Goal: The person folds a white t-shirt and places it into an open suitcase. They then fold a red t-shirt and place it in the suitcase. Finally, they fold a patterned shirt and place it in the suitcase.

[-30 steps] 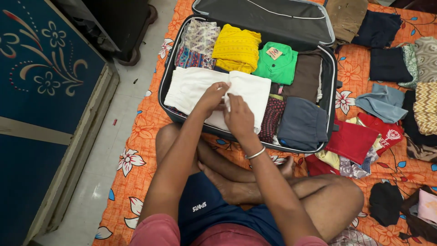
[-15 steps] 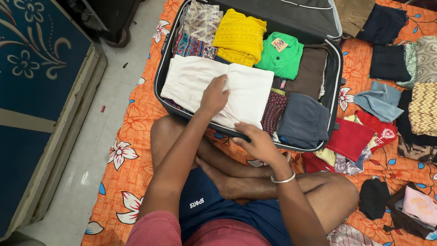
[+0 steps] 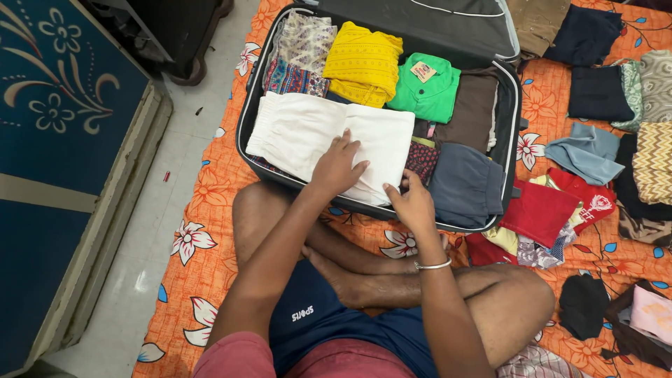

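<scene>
An open dark suitcase [image 3: 250, 105] lies on an orange flowered sheet in front of my crossed legs. A folded white garment [image 3: 294, 129] lies across its near side. My left hand [image 3: 337, 166] rests flat on that garment, fingers spread. My right hand [image 3: 413, 203] is at the garment's near right corner by the suitcase rim, fingers touching the cloth edge; whether it grips the cloth is unclear. Behind the white garment lie a yellow top [image 3: 364, 61], a green shirt [image 3: 425, 87], patterned cloth [image 3: 301, 49], brown cloth [image 3: 474, 105] and a grey folded piece [image 3: 465, 183].
Several folded clothes lie on the orange sheet [image 3: 210, 182] to the right: red [image 3: 542, 213], light blue [image 3: 584, 154], dark navy [image 3: 598, 94], zigzag-patterned [image 3: 654, 161], black [image 3: 581, 304]. A blue painted cabinet [image 3: 63, 140] stands at the left beside a pale tiled floor strip [image 3: 168, 189].
My right hand left the white garment, dropped toward my lap, then rose back to the garment's near right corner. My left hand slid slightly toward me and flattened on the cloth.
</scene>
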